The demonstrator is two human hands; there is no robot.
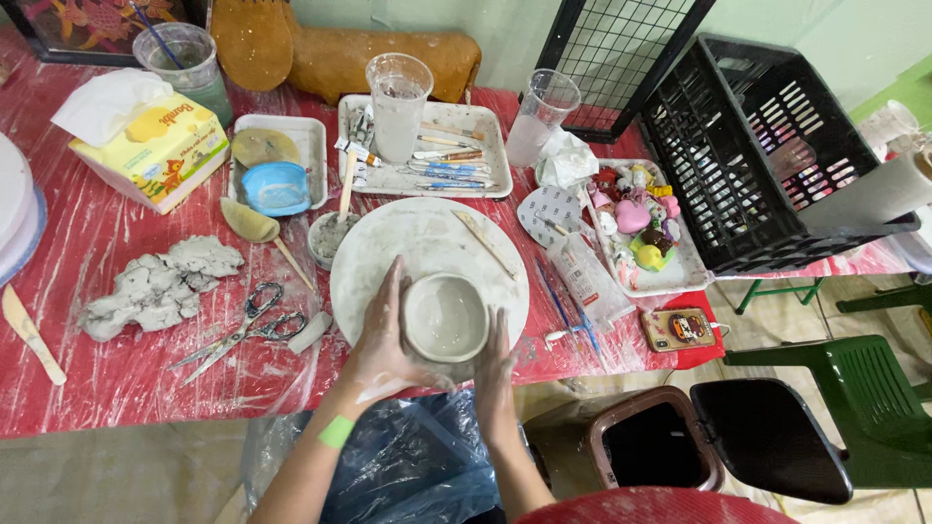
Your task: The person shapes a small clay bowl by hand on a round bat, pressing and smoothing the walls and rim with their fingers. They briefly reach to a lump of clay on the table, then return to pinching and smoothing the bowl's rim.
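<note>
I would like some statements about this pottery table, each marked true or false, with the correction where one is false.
1. Both hands cup a small grey clay bowl: the left hand on one side and the right hand on the other. True.
2. The bowl sits on a square wooden board. False: it sits on a round, clay-smeared turntable.
3. A pair of scissors lies on the red table cover, to the left of the turntable. True.
4. The lump of raw clay rests inside the black crate. False: it lies on the table cover at the left, far from the crate.
5. The bowl is full of water. False: it looks empty.
</note>
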